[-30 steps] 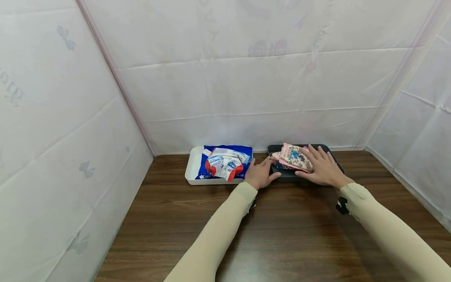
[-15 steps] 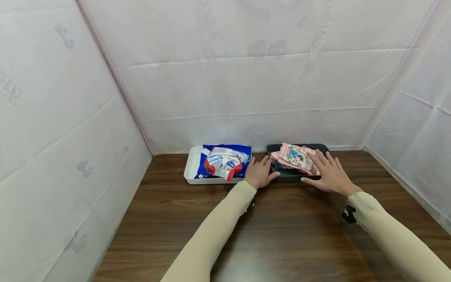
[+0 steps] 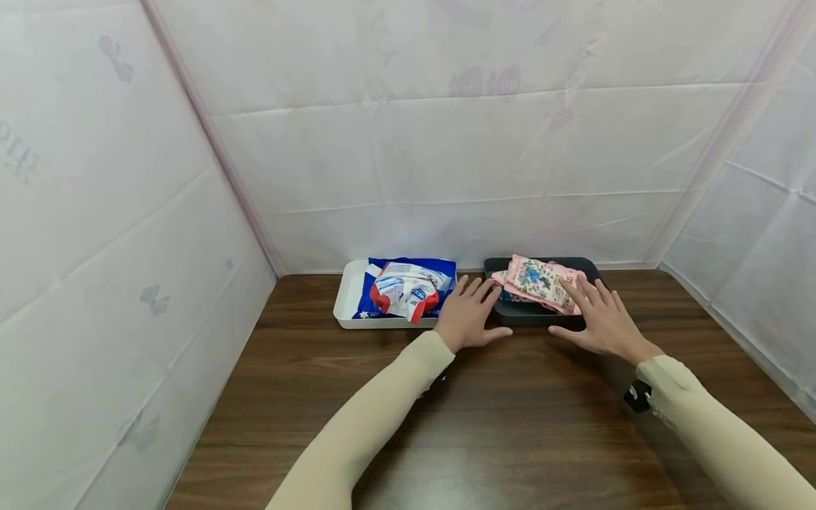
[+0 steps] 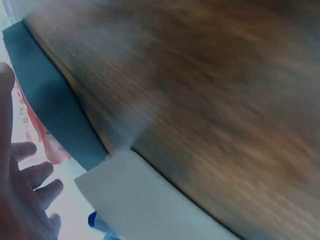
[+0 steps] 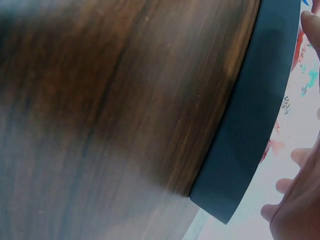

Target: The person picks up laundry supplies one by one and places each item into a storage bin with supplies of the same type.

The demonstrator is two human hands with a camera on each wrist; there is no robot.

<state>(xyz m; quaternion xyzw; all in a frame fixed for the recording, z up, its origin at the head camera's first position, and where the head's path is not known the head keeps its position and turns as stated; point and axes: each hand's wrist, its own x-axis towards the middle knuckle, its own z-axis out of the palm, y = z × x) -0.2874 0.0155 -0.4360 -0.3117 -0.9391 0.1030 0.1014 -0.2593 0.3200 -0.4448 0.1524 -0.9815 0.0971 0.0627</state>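
Observation:
Two shallow trays stand side by side at the back of the table. In the white tray [image 3: 347, 301] on the left lie a blue packet [image 3: 367, 301] and, on top of it, a crumpled white, red and blue packet [image 3: 401, 290]. The black tray [image 3: 576, 264] holds pink floral packets [image 3: 542, 280], stacked and askew. My left hand [image 3: 467, 315], fingers spread and straight, is over the gap between the trays and holds nothing. Spread beside the pink packets, my right hand [image 3: 602, 320] covers part of the tray's right side; whether its fingertips touch the packets I cannot tell.
The brown wood-grain table [image 3: 510, 425] runs toward me from the trays. White printed sheeting [image 3: 408, 163] rises directly behind them, with more sheeting along the left and right sides.
My right hand has drawn back to the right and toward me, uncovering more of the pink packets. My left hand has shifted slightly toward me. The packets on top lie slightly further right.

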